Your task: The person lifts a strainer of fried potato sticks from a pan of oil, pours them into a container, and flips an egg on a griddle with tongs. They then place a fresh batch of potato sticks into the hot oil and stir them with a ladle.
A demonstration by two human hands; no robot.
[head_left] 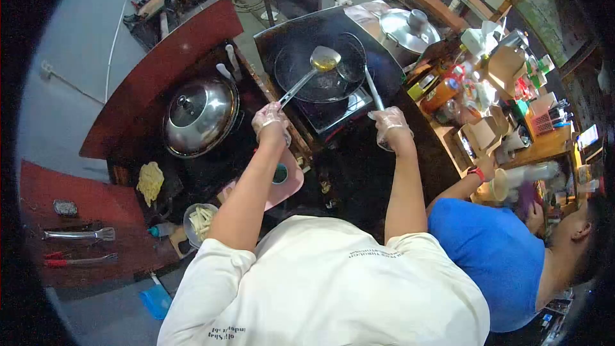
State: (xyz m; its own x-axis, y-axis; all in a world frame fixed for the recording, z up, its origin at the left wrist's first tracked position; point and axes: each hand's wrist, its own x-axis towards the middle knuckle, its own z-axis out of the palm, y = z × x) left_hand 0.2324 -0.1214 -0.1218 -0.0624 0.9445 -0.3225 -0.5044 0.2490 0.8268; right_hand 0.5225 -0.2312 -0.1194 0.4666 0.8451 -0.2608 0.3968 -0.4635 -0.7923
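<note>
My left hand point(271, 122), in a clear plastic glove, is closed around the handle of a metal spatula point(325, 58). The spatula's broad head, with something yellowish on it, is over a dark wok point(300, 80) on a stove. My right hand point(389, 127), gloved too, grips the handle of a second metal utensil point(373, 90). That utensil's dark round head lies over the wok's right side. Below my left hand is a pink board point(293, 182) with a small green bowl point(280, 173), partly hidden by my forearm.
A domed lid point(201, 118) covers a pan at left. A lidded pot point(409, 31) stands behind right. A bowl of pale strips point(200, 220) is low left. Bottles and boxes point(487, 67) crowd the right counter, where a person in blue point(487, 256) works close beside me.
</note>
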